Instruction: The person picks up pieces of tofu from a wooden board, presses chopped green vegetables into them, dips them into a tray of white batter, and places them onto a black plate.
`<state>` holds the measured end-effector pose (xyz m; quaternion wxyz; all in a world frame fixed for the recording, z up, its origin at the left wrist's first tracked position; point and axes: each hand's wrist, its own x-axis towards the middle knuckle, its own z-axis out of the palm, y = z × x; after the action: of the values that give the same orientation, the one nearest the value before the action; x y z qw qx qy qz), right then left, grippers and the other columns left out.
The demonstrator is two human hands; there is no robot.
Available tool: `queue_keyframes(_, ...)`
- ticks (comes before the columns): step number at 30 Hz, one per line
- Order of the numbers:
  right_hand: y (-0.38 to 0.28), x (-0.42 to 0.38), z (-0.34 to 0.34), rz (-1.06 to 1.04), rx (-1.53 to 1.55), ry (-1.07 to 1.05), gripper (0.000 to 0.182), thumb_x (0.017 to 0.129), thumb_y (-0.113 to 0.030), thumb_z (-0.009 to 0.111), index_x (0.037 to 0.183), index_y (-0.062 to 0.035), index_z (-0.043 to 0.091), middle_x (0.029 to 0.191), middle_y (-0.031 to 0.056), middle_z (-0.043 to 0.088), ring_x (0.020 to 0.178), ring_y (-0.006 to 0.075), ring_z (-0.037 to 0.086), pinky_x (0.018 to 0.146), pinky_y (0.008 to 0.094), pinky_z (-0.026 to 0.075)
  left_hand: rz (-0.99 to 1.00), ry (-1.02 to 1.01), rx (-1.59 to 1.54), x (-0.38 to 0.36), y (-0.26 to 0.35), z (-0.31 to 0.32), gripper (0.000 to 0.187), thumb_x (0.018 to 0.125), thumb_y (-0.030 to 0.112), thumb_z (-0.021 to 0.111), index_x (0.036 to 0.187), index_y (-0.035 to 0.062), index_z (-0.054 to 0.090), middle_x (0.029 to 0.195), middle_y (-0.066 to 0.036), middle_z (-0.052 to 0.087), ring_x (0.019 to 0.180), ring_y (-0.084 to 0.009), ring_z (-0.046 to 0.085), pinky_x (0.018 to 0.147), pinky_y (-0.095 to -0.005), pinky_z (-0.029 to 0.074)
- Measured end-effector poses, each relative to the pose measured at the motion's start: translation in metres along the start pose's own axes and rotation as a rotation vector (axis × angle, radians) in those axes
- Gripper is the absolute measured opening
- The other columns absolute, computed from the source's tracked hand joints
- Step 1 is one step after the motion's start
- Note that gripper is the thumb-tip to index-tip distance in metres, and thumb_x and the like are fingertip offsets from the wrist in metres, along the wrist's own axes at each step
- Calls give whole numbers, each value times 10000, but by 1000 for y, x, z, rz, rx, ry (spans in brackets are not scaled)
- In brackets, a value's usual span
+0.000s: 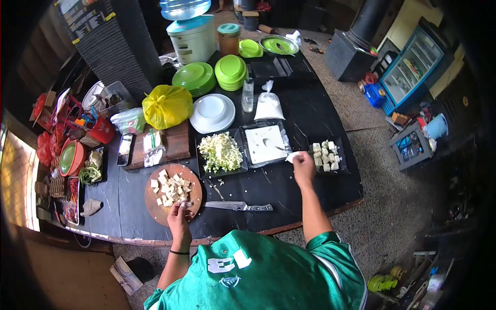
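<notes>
My right hand (pixel 305 169) is closed on a white-coated tofu cube (pixel 292 156), held between two black trays. Left of it, a tray of white powder or batter (pixel 261 139) has a spoon in it. On its right is a tray of pale tofu cubes (pixel 325 156). My left hand (pixel 178 213) is at the near edge of a round wooden board (pixel 155 206), its fingertips pinched together; what they hold, if anything, I cannot make out. Bare tofu cubes (pixel 170 187) are heaped on that board. A knife (pixel 237 206) lies to the board's right.
A tray of chopped greens (pixel 221 152) stands behind the knife. White plates (pixel 212 112), a yellow bag (pixel 168 107), a clear bottle (pixel 248 95) and a bag of white powder (pixel 268 106) stand farther back. Green plates (pixel 194 77) and a water dispenser (pixel 191 39) are behind them.
</notes>
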<state>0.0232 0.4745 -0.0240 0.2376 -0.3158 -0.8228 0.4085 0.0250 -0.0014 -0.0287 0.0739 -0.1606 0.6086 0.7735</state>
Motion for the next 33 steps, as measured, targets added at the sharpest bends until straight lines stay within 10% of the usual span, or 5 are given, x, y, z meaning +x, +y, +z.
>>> queue_keyframes(8,79,36,-122,180,-210,368,224,933,-234,739,1055,-49,715,972,161,777,945,345,763,830,435,573,-30,-7,34,-2,-6,29,192,1083,198,666,1217,73,721,982,-34,786,706,-88,657,633,-221,468)
queue_keyframes(27,102,112,-144,351,-470,224,238,978,-279,666,1140,-121,739,1189,127,726,1185,374,665,972,510,545,-5,18,91,-32,-25,101,234,1072,208,675,1257,67,696,993,-66,784,679,-99,663,604,-216,477)
queue_keyframes(33,64,30,-101,-244,-230,151,259,970,-144,692,1191,-11,667,1211,204,676,1185,415,627,1016,495,497,52,53,246,-30,-21,95,277,1061,228,673,1248,31,725,1036,-28,756,756,-86,648,654,-236,512)
